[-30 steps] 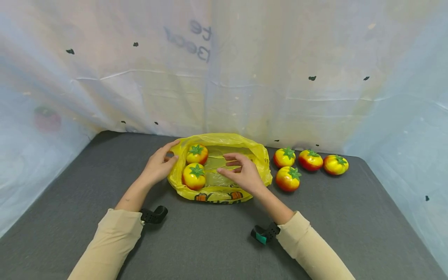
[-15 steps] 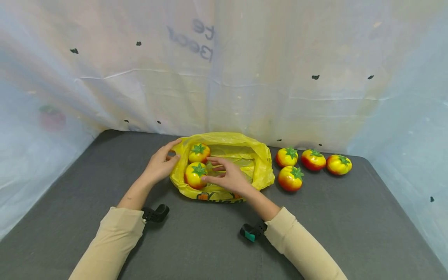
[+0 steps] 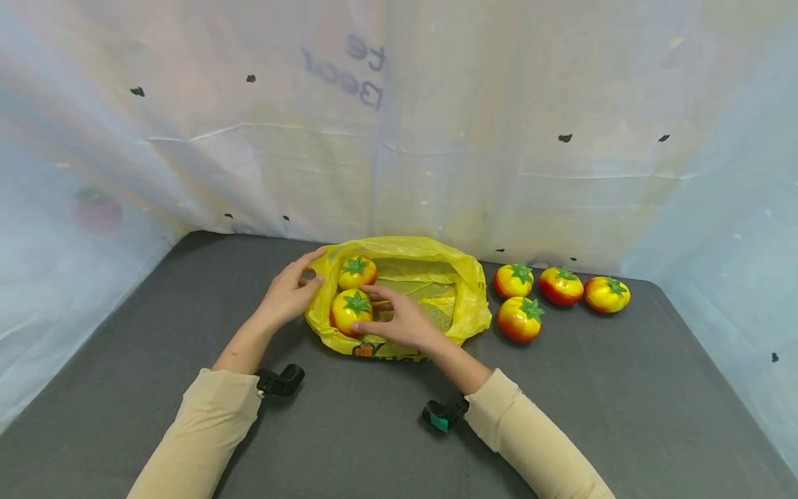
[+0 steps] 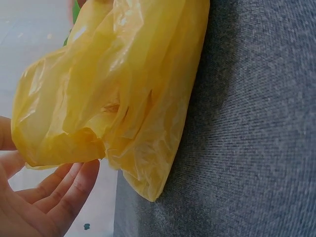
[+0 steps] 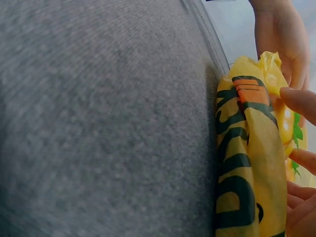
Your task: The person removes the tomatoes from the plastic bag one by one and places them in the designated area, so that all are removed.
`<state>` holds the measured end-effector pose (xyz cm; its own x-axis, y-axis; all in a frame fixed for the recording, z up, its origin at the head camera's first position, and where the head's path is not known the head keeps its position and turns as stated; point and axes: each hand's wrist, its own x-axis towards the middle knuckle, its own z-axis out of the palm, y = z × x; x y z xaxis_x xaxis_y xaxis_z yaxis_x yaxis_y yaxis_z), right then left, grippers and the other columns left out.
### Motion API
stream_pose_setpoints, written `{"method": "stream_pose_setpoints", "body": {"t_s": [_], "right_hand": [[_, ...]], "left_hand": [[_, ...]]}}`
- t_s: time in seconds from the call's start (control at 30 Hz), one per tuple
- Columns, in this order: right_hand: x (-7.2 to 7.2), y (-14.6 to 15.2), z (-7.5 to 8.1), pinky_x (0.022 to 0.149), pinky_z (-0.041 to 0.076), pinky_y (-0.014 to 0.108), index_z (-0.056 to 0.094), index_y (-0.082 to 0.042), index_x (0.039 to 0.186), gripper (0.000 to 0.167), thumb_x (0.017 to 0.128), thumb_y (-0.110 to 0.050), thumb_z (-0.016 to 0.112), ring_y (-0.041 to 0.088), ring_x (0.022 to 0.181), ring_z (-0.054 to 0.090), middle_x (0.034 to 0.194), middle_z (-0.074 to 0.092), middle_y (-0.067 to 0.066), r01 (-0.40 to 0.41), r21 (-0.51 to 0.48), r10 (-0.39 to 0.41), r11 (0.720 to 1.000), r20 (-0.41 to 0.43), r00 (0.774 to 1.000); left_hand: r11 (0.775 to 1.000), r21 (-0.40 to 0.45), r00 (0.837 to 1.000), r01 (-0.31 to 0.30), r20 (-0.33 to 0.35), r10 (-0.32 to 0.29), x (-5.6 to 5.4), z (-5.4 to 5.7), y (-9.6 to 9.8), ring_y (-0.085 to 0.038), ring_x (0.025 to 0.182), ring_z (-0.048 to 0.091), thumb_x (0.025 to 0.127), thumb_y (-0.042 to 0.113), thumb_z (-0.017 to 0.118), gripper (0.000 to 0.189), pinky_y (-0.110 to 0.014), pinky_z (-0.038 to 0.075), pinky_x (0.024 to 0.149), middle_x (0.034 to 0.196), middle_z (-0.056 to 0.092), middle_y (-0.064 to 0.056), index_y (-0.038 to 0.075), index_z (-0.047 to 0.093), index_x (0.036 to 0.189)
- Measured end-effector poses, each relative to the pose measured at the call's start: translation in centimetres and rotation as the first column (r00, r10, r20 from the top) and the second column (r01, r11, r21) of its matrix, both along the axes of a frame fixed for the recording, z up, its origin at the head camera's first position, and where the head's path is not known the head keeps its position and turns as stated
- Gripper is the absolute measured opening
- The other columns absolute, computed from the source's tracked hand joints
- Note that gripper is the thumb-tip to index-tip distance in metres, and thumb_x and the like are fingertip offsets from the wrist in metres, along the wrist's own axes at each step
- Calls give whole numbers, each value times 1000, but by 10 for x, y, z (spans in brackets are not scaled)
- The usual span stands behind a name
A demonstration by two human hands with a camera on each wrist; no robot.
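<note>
A yellow plastic bag (image 3: 470,305) lies with its mouth spread wide on the dark table. Inside, at its left end, sit two glossy red-yellow toy tomatoes with green star-shaped tops: a far tomato (image 3: 358,274) and a near tomato (image 3: 350,313). My left hand (image 3: 289,294) holds the bag's left rim; in the left wrist view, thumb and fingers lie on either side of the yellow plastic (image 4: 59,118). Reaching into the bag, my right hand (image 3: 402,319) grips the near tomato from the right, thumb on its front side and fingers behind. The fingers partly hide its right side.
Right of the bag stand several more toy tomatoes: one nearest the front (image 3: 519,320), others along the back, such as the rightmost tomato (image 3: 605,295). A pale plastic sheet (image 3: 461,138) hangs behind the grey table (image 3: 361,430).
My right hand has moved left across the bag's mouth to the near tomato, its fingers coming around it. The left hand stays at the left rim. The view has shifted slightly.
</note>
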<state>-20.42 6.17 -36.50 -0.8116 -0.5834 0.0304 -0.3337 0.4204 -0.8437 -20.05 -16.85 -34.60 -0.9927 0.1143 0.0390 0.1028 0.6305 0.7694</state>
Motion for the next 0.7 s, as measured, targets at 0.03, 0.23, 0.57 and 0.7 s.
{"method": "stream_pose_setpoints", "body": {"t_s": [0.03,0.23,0.57,0.7], "right_hand": [[0,0,-1,93,51,37,45,-13,144,65,87,-26,72,31,121,55,139,51,13,-1,2,1,1000,-3,1000],[2,0,-2,92,51,36,45,-13,143,64,87,-25,72,30,119,57,136,53,15,2,-8,-2,1000,-8,1000],[4,3,-3,91,52,35,44,-12,144,64,87,-24,72,30,116,58,135,53,16,23,-40,-23,999,18,1000],[6,13,3,91,52,38,45,-13,143,63,87,-21,72,31,115,58,134,53,15,45,-74,-43,996,24,999]], "left_hand": [[1000,1,1000,0,0,0,0,0,0,-40,112,54,102,17,44,54,-41,51,75,143,37,-25,16,27,153],[1000,-9,1000,1,-4,-1,0,0,0,-41,113,54,102,17,44,54,-44,52,77,144,36,-25,16,27,153],[1000,-1,1000,7,-12,-7,2,-1,-3,-40,111,56,102,17,44,54,-42,52,75,144,36,-26,15,27,153],[1000,0,1000,7,-9,-7,2,0,-3,-40,113,55,102,17,45,54,-44,51,77,146,35,-25,15,27,153]]}}
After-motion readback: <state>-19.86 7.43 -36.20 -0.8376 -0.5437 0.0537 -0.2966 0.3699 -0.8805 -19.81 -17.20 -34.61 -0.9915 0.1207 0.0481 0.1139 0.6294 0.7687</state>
